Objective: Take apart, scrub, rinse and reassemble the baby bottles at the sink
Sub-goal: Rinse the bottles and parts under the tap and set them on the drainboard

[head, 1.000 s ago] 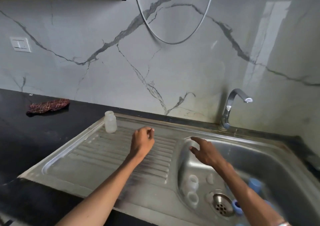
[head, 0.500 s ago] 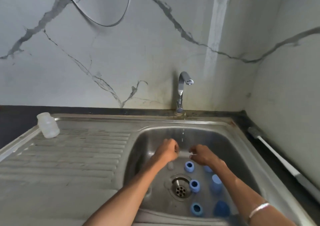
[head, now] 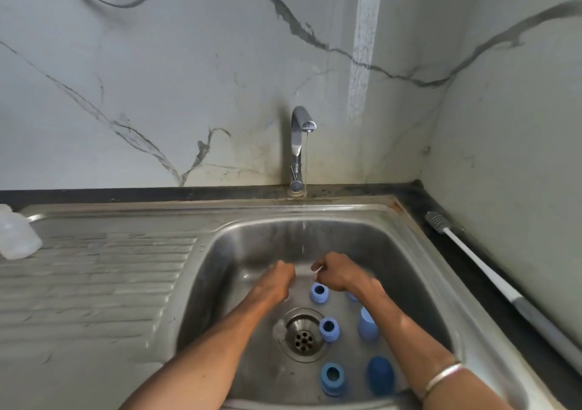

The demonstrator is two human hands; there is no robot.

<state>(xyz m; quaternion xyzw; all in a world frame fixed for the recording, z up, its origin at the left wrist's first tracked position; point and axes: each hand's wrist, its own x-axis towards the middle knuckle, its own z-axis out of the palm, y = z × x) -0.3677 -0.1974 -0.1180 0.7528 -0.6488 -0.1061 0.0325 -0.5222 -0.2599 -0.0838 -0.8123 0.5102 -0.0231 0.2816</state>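
Both my hands are down in the steel sink basin (head: pixel 419 271), under a thin stream from the tap (head: pixel 299 145). My left hand (head: pixel 277 279) and my right hand (head: pixel 335 274) have curled fingers and hold a pale translucent bottle part (head: pixel 303 270) between them; it is blurred and mostly hidden. Three blue collar rings (head: pixel 319 293) (head: pixel 329 329) (head: pixel 333 378) and two blue caps (head: pixel 367 324) (head: pixel 380 375) lie on the basin floor around the drain (head: pixel 304 335). A clear bottle body (head: pixel 15 236) stands on the drainboard at far left.
A long white-handled bottle brush (head: pixel 472 261) lies on the dark counter along the right wall. The ribbed drainboard (head: pixel 104 283) stretches left of the basin. A marble-pattern wall closes off the back and right.
The view swung right from the drainboard to the basin. Both hands moved from the drainboard edge into the basin and came together under the tap, where water now runs in a steadier thin stream.
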